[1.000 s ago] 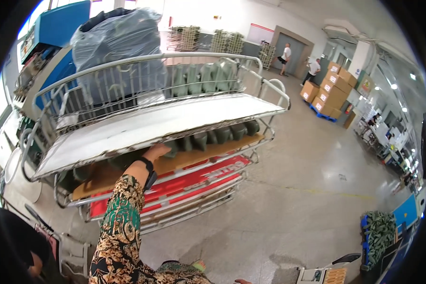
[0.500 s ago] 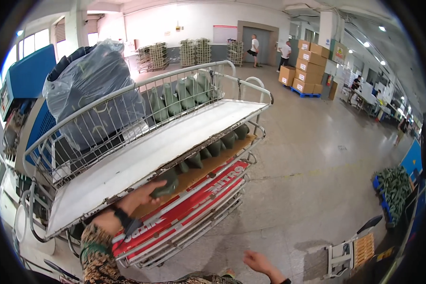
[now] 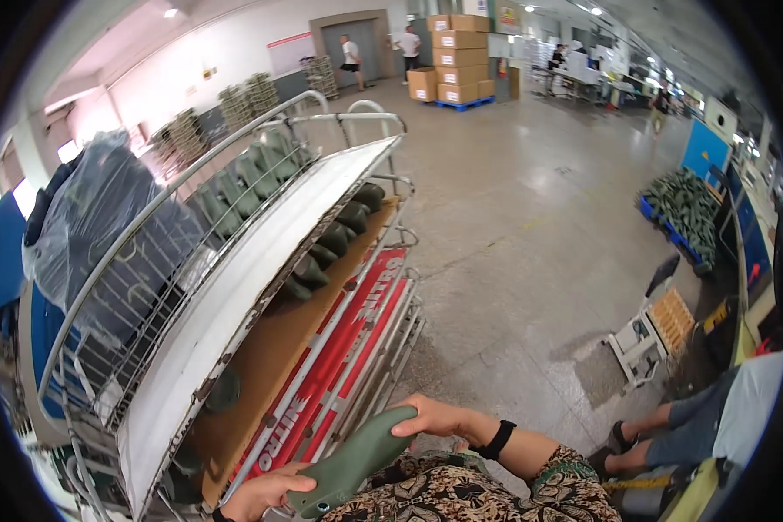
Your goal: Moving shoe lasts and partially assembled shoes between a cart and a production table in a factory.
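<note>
In front of my body I hold an olive-green shoe last (image 3: 357, 465), slanting, with a small metal-ringed hole near its lower end. My left hand (image 3: 265, 494) is closed on that lower end. The fingers of my right hand (image 3: 428, 416) wrap round its upper, narrower end. Beside my hands, to the left, stands a wheeled metal rack (image 3: 170, 191) with sloping shelves. More green lasts (image 3: 322, 257) sit on the brown lower shelf (image 3: 261, 357), under a white upper shelf (image 3: 226, 331). Another row of lasts (image 3: 250, 183) stands behind the top rail.
Plastic-wrapped dark goods (image 3: 113, 235) stand behind the rack. A blue crate (image 3: 683, 235) heaped with green lasts lies at right, near a low stool-like frame (image 3: 648, 339). At lower right a person's legs (image 3: 661, 435) show. Stacked cartons (image 3: 461, 61) stand on a pallet farther off.
My left hand has drawn a last off the lower shelf toward my body. My right hand, empty before, now grips it too. The view has swung right.
</note>
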`<action>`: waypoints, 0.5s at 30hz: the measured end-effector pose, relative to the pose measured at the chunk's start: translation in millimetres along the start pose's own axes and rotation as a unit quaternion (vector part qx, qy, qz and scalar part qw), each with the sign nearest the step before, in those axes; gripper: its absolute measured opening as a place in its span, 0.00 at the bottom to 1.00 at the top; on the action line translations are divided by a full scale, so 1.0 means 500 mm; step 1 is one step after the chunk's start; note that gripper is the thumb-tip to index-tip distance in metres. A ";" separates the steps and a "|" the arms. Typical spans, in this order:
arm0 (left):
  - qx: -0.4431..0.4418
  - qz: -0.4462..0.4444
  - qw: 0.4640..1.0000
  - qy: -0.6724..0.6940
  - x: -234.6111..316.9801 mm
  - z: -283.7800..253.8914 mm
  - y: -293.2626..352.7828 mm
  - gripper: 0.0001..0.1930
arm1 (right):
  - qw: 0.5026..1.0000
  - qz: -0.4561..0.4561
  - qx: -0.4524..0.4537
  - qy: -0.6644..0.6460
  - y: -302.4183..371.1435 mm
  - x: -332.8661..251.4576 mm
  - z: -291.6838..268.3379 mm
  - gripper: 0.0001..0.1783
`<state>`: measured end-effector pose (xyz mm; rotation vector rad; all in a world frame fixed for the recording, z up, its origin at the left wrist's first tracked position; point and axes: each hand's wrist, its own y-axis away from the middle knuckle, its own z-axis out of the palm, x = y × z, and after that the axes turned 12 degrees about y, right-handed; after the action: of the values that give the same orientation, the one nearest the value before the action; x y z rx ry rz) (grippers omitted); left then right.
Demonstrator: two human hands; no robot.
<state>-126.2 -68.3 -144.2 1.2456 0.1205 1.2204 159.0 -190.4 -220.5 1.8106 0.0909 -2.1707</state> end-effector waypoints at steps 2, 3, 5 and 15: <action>-0.095 0.112 0.962 -0.230 0.027 -0.026 -0.021 0.30 | 0.999 -0.032 0.044 0.001 0.016 0.021 0.022 0.29; -0.033 0.132 0.910 -0.391 0.059 -0.049 -0.027 0.26 | 0.996 -0.007 0.083 -0.023 0.024 0.029 0.024 0.28; 0.143 0.335 0.806 -0.466 0.110 -0.083 -0.058 0.23 | 0.990 0.008 0.134 -0.048 0.053 0.050 0.032 0.27; 0.362 0.190 0.577 -0.707 0.261 -0.320 -0.196 0.40 | 0.903 0.085 0.412 -0.089 0.207 0.189 0.086 0.24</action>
<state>-114.3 148.9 -214.5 2.7556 -0.9795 0.0755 132.7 -318.0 -288.0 1.8538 -1.1404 -2.4083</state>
